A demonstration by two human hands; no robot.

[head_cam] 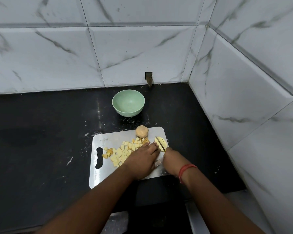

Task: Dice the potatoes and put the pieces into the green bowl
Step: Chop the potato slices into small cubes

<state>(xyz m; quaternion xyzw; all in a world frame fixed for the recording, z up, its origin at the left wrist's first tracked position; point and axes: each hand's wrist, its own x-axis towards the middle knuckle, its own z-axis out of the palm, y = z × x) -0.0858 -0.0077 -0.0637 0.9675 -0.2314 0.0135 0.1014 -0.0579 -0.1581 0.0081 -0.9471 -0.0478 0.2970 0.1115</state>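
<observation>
On the steel cutting board, our left hand lies flat, fingers straight, pinning the potato half at the board's right edge so it cannot roll. Our right hand grips the knife, probably by a yellow handle, blade across that half. Diced pieces pile mid-board; a whole potato waits at its far edge. The green bowl sits beyond the board.

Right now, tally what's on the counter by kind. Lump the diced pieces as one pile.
Green bowl: 1, nothing in it
Cutting board: 1
Whole potato: 1
Potato being cut: 1, left hand on it
Diced pile: 1
Knife: 1, in right hand
Total: 6
</observation>
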